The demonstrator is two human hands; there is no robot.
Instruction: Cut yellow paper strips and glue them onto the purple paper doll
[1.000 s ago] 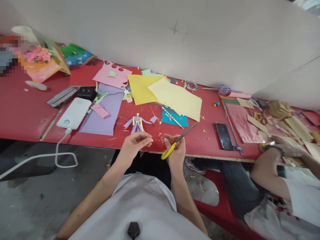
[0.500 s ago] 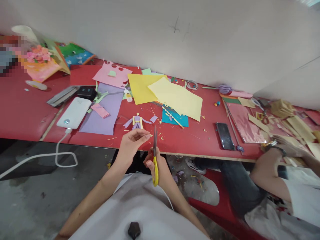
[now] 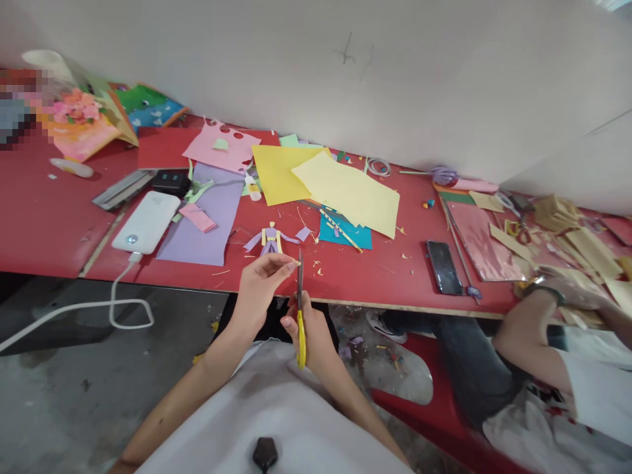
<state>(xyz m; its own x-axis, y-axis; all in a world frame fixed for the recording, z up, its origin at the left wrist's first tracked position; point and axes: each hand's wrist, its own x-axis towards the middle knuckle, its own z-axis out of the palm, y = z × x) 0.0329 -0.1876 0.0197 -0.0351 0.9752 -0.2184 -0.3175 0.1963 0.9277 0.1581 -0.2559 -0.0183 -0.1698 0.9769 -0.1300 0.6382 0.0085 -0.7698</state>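
My left hand (image 3: 266, 280) pinches a tiny pale yellow paper piece (image 3: 297, 263) between thumb and fingertips; most of it is hidden. My right hand (image 3: 312, 332) is closed around the yellow handles of a pair of scissors (image 3: 301, 336). The blades point away from me and look nearly closed, their tips beside the paper piece. Just beyond my left hand a small purple and cream paper figure (image 3: 270, 239) lies on the red table (image 3: 385, 283), partly covered by my fingers. Small paper scraps (image 3: 317, 268) are scattered to its right.
Yellow sheets (image 3: 350, 194), a purple sheet (image 3: 210, 227) and a glue bottle (image 3: 253, 187) lie farther back. A white power bank (image 3: 147, 222) with a cable sits at left, a phone (image 3: 444, 268) at right. Another person's arm (image 3: 528, 322) rests at the table's right side.
The scissors have moved slightly left, bringing their blades to the paper piece in my left hand. The blades look closer together. My left hand has barely moved.
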